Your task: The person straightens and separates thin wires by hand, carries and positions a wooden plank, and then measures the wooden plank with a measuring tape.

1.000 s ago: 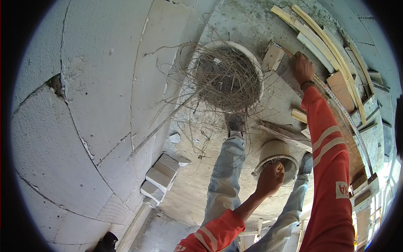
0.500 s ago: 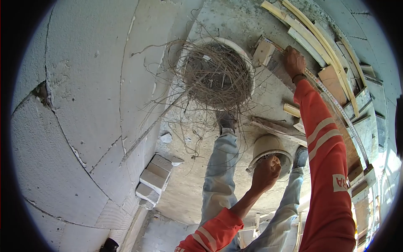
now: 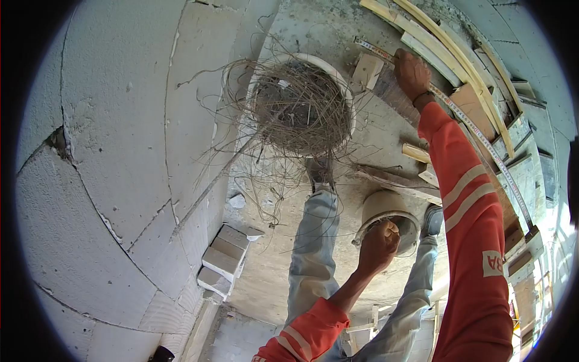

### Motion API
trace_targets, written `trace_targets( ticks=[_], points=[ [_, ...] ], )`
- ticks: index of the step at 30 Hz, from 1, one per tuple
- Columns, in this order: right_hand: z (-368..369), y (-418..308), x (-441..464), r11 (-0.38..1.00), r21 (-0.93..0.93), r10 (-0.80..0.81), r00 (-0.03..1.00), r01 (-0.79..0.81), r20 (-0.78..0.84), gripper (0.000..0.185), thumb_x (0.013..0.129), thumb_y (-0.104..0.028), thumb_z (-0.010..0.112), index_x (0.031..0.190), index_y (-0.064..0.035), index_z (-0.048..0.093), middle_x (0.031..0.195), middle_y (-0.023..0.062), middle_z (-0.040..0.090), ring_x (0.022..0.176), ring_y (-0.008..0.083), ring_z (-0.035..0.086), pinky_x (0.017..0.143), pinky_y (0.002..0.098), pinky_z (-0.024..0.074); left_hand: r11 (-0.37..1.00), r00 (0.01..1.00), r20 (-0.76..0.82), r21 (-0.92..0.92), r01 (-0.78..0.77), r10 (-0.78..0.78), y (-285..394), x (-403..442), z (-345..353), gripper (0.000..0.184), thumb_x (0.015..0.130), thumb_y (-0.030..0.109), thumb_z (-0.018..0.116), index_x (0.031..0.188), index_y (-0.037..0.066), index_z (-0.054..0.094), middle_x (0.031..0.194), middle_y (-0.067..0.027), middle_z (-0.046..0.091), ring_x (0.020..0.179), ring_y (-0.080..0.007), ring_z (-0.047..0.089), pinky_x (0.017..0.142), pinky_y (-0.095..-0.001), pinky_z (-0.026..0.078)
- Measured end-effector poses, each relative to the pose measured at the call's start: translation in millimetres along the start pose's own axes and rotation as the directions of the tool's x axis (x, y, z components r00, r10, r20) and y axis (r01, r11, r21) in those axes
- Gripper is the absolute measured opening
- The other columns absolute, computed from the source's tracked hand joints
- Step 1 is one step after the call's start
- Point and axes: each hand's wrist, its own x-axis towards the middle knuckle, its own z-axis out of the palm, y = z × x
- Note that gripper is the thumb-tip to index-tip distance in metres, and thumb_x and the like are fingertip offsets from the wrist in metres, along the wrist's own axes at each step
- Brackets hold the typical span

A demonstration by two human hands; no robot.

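Note:
My right hand [image 3: 413, 73] is closed on the blade of a tape measure [image 3: 476, 134], near its free end. The blade runs back along my right forearm to a dark end piece at the right. Beneath that hand lies a brown plank [image 3: 395, 101], with a pale wood block [image 3: 367, 71] by its end. My left hand [image 3: 380, 244] is a fist in front of the mouth of a tipped bucket [image 3: 381, 205]. Whatever its fingers hold, if anything, is hidden.
A round tub [image 3: 347, 90] full of tangled wire [image 3: 301, 111] stands ahead, loose ends sticking out. Long wood strips [image 3: 458, 51] and boards lie at the right. Grey blocks [image 3: 226, 256] sit by the block wall [image 3: 120, 151] on the left. My legs straddle the floor.
My right hand has shifted slightly left with the tape, whose free end now reaches out past the wood block. My left hand stays nearly in place. The view has shifted a little.

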Motion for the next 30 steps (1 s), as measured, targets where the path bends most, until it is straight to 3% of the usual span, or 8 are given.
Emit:
trace_targets(
  ticks=[6, 10, 16, 19, 21, 25, 27, 30],
  points=[
    [-3, -5, 13, 0.994, -0.050, -0.105, 0.980, 0.098, -0.167, 0.026, 0.084, -0.025, 0.070, 0.106, -0.0189, 0.059, 0.072, 0.0078, 0.057, 0.059, 0.0268, 0.058, 0.051, 0.0425, 0.0438, 0.998, 0.999, 0.002, 0.049, 0.050, -0.051, -5, 2, 2, 0.016, 0.087, 0.016, 0.061, 0.094, 0.001, 0.063, 0.085, -0.0159, 0.070, 0.079, -0.0284, 0.069, 0.074, -0.0385, 0.053],
    [-20, -13, 18, 0.990, 0.023, -0.135, 0.976, 0.141, -0.169, 0.026, 0.084, -0.025, 0.069, 0.107, -0.0182, 0.059, 0.072, 0.0079, 0.056, 0.061, 0.0266, 0.058, 0.052, 0.0422, 0.0441, 0.996, 0.999, 0.015, 0.080, 0.042, -0.043, -6, 2, 2, 0.021, 0.088, 0.017, 0.059, 0.100, 0.000, 0.064, 0.089, -0.0147, 0.070, 0.079, -0.0264, 0.070, 0.072, -0.0361, 0.054],
    [-43, -16, 13, 0.991, 0.133, -0.003, 0.998, -0.005, 0.059, 0.022, 0.088, -0.026, 0.064, 0.108, -0.0184, 0.060, 0.079, 0.0140, 0.062, 0.070, 0.0332, 0.063, 0.059, 0.0476, 0.0479, 0.997, 0.999, 0.019, 0.061, 0.038, -0.039, -6, 1, 2, 0.020, 0.088, 0.017, 0.060, 0.099, 0.000, 0.063, 0.089, -0.0149, 0.070, 0.079, -0.0257, 0.070, 0.072, -0.0360, 0.054],
    [-38, 1, 13, 0.981, 0.147, 0.095, 0.974, -0.127, 0.207, 0.019, 0.088, -0.027, 0.061, 0.105, -0.0182, 0.062, 0.086, 0.0168, 0.066, 0.078, 0.0370, 0.065, 0.069, 0.0491, 0.0511, 0.998, 0.998, 0.031, 0.045, 0.045, -0.046, -5, 1, 3, 0.021, 0.088, 0.017, 0.060, 0.099, 0.000, 0.063, 0.088, -0.0148, 0.070, 0.079, -0.0255, 0.070, 0.073, -0.0359, 0.054],
    [-35, 10, 17, 0.926, 0.085, 0.300, 0.856, -0.367, 0.422, 0.020, 0.086, -0.027, 0.061, 0.102, -0.0180, 0.067, 0.093, 0.0158, 0.069, 0.086, 0.0376, 0.067, 0.079, 0.0479, 0.0515, 0.998, 0.998, 0.035, 0.041, 0.057, -0.059, -5, 0, 3, 0.021, 0.088, 0.017, 0.060, 0.099, 0.000, 0.063, 0.088, -0.0148, 0.070, 0.080, -0.0254, 0.070, 0.074, -0.0359, 0.054],
    [-17, 18, 12, 0.918, 0.053, 0.334, 0.836, -0.394, 0.435, 0.021, 0.084, -0.028, 0.061, 0.099, -0.0189, 0.072, 0.098, 0.0133, 0.071, 0.093, 0.0365, 0.067, 0.085, 0.0460, 0.0514, 0.998, 0.998, 0.028, 0.033, 0.052, -0.053, -5, 1, 3, 0.021, 0.088, 0.017, 0.060, 0.100, 0.000, 0.064, 0.088, -0.0142, 0.070, 0.080, -0.0252, 0.070, 0.074, -0.0354, 0.053],
    [-19, 15, 15, 0.866, 0.064, 0.400, 0.764, -0.495, 0.506, 0.020, 0.083, -0.028, 0.062, 0.097, -0.0203, 0.075, 0.102, 0.0129, 0.072, 0.098, 0.0347, 0.067, 0.087, 0.0443, 0.0514, 0.998, 0.998, 0.019, 0.034, 0.052, -0.052, -3, 1, 2, 0.021, 0.088, 0.017, 0.060, 0.100, 0.000, 0.064, 0.088, -0.0140, 0.070, 0.080, -0.0250, 0.070, 0.074, -0.0352, 0.053],
    [-10, 18, 19, 0.877, 0.075, 0.358, 0.749, -0.475, 0.557, 0.018, 0.083, -0.028, 0.063, 0.094, -0.0210, 0.075, 0.103, 0.0116, 0.072, 0.100, 0.0338, 0.066, 0.089, 0.0434, 0.0513, 0.997, 0.997, 0.034, 0.035, 0.075, -0.076, 2, 2, -1, 0.021, 0.088, 0.017, 0.060, 0.100, 0.000, 0.064, 0.088, -0.0137, 0.070, 0.080, -0.0247, 0.070, 0.074, -0.0351, 0.053]
  ],
)
